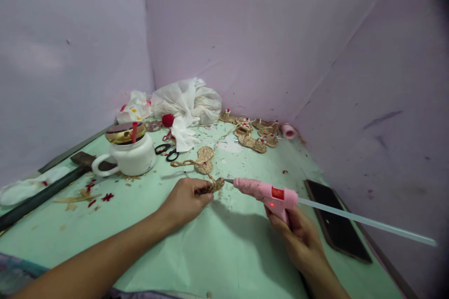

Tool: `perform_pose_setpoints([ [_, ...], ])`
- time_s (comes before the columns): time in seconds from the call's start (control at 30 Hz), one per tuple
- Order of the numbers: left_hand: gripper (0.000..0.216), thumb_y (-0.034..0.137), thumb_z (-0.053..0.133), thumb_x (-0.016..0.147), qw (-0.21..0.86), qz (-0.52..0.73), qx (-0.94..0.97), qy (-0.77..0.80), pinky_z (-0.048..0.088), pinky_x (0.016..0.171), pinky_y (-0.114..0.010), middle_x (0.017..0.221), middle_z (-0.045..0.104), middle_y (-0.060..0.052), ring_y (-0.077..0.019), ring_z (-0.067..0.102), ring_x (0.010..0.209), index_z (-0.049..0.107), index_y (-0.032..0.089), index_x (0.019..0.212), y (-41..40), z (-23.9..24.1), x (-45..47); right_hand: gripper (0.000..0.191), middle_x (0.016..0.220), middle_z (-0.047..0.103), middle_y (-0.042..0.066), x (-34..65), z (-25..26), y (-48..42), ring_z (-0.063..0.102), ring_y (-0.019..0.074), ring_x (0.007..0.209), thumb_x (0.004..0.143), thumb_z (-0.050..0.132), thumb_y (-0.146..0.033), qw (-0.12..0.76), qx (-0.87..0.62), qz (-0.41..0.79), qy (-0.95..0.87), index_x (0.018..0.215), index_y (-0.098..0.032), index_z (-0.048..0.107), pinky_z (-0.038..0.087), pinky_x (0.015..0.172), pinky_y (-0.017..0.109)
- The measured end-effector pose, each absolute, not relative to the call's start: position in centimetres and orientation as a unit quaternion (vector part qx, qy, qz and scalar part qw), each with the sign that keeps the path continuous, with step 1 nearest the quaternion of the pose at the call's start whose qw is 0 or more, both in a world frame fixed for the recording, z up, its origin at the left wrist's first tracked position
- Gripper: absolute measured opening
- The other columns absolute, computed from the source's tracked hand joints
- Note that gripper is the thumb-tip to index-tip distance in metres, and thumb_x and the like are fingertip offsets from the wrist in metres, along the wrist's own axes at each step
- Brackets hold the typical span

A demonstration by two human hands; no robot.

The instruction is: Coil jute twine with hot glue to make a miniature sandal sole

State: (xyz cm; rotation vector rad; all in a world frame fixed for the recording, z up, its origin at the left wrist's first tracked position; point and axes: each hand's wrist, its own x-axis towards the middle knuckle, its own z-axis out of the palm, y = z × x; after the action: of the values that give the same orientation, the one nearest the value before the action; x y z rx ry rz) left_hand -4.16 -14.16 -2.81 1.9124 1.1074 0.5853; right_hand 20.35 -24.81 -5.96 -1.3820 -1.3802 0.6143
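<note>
"What was the left hand (184, 201) doing?"

"Its grip pinched a small woven brown jute piece (212, 186) against the pale green table (224, 247), just left of the frame's centre."

"And the right hand (298, 238)?"

"Its grip was wrapped tight round a pink plastic glue gun (266, 192), right of centre, nozzle just beside the jute."

Pink glue gun (266, 192), red light lit, held level, nozzle at a small brown jute piece (214, 185), perhaps braided.
</note>
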Motion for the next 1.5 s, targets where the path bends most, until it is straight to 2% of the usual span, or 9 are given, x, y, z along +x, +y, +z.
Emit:
perform_pose_setpoints([
  [0.6, 0.013, 0.025, 0.048, 0.071, 0.403, 0.239, 0.764, 0.443, 0.029, 0.058, -0.024, 0.059, 0.046, 0.003, -0.0137, 0.043, 0.063, 0.053, 0.016, 0.063, -14.1, -2.9, -4.3, 0.019, 0.075, 0.062, 0.002, 19.3, -5.0, -25.0, 0.055, 0.0191, 0.068, 0.079, 0.062, -0.038, 0.532, -0.589, 0.268, -0.546, 0.091, -0.024, 0.065, 0.042, 0.057, 0.027],
  [0.8, 0.017, 0.030, 0.048, 0.071, 0.432, 0.240, 0.744, 0.450, 0.026, 0.055, -0.023, 0.058, 0.038, 0.004, -0.0118, 0.036, 0.059, 0.047, 0.017, 0.060, -14.0, -2.5, -4.5, 0.031, 0.059, 0.056, 0.000, 18.9, -3.2, -23.9, 0.046, 0.0135, 0.050, 0.074, 0.063, -0.046, 0.576, -0.584, 0.318, -0.474, 0.087, -0.019, 0.065, 0.038, 0.046, 0.025],
  [0.97, 0.024, 0.035, 0.047, 0.071, 0.500, 0.196, 0.716, 0.446, 0.023, 0.047, -0.023, 0.051, 0.030, 0.005, -0.0094, 0.029, 0.050, 0.039, 0.019, 0.055, -15.4, -1.3, -4.9, 0.033, 0.047, 0.054, 0.000, 20.8, -2.7, -19.4, 0.049, 0.0141, 0.040, 0.069, 0.062, -0.049, 0.547, -0.657, 0.329, -0.400, 0.069, -0.017, 0.063, 0.044, 0.041, 0.028],
  [1.17, 0.028, 0.038, 0.053, 0.070, 0.638, 0.121, 0.628, 0.428, 0.020, 0.045, -0.023, 0.048, 0.034, 0.006, -0.0082, 0.028, 0.048, 0.043, 0.018, 0.054, -18.4, -0.3, -7.4, 0.018, 0.039, 0.052, 0.000, 23.3, -2.1, -16.2, 0.054, 0.0182, 0.041, 0.064, 0.069, -0.034, 0.465, -0.712, 0.232, -0.472, 0.053, -0.021, 0.063, 0.044, 0.042, 0.030],
  [1.27, 0.028, 0.038, 0.054, 0.071, 0.680, 0.101, 0.600, 0.409, 0.017, 0.045, -0.024, 0.050, 0.031, 0.006, -0.0075, 0.025, 0.048, 0.043, 0.017, 0.056, -19.5, -0.1, -8.8, 0.009, 0.068, 0.068, 0.006, 21.8, -0.8, -16.3, 0.063, 0.0228, 0.066, 0.071, 0.065, -0.029, 0.443, -0.693, 0.163, -0.546, 0.072, -0.022, 0.070, 0.048, 0.056, 0.032],
  [1.33, 0.028, 0.039, 0.055, 0.071, 0.695, 0.099, 0.590, 0.400, 0.016, 0.046, -0.024, 0.051, 0.028, 0.006, -0.0075, 0.023, 0.049, 0.045, 0.017, 0.056, -19.8, 0.1, -9.3, 0.018, 0.099, 0.069, 0.006, 19.3, 0.1, -16.2, 0.063, 0.0242, 0.090, 0.074, 0.063, -0.027, 0.422, -0.651, 0.145, -0.614, 0.090, -0.024, 0.070, 0.049, 0.075, 0.035],
  [1.4, 0.028, 0.040, 0.055, 0.071, 0.703, 0.101, 0.586, 0.390, 0.017, 0.047, -0.024, 0.052, 0.029, 0.005, -0.0079, 0.023, 0.050, 0.048, 0.016, 0.058, -20.0, 0.3, -9.5, 0.028, 0.112, 0.066, 0.003, 16.0, 0.6, -15.7, 0.059, 0.0218, 0.105, 0.074, 0.063, -0.021, 0.379, -0.584, 0.151, -0.702, 0.101, -0.028, 0.068, 0.043, 0.090, 0.035],
  [1.47, 0.029, 0.042, 0.055, 0.071, 0.700, 0.106, 0.596, 0.380, 0.017, 0.048, -0.024, 0.053, 0.031, 0.005, -0.0085, 0.025, 0.051, 0.052, 0.015, 0.060, -20.1, 0.7, -9.8, 0.044, 0.130, 0.055, 0.010, 13.1, 0.7, -14.7, 0.049, 0.0211, 0.118, 0.081, 0.056, -0.015, 0.240, -0.480, 0.067, -0.841, 0.125, -0.018, 0.054, 0.039, 0.096, 0.036],
  [1.5, 0.031, 0.044, 0.055, 0.071, 0.696, 0.108, 0.602, 0.377, 0.018, 0.048, -0.024, 0.053, 0.032, 0.004, -0.0088, 0.026, 0.051, 0.054, 0.015, 0.061, -20.2, 0.9, -10.1, 0.043, 0.132, 0.054, 0.012, 12.1, 0.7, -14.1, 0.046, 0.0220, 0.120, 0.082, 0.055, -0.014, 0.170, -0.459, 0.008, -0.872, 0.125, -0.016, 0.053, 0.037, 0.097, 0.037],
])
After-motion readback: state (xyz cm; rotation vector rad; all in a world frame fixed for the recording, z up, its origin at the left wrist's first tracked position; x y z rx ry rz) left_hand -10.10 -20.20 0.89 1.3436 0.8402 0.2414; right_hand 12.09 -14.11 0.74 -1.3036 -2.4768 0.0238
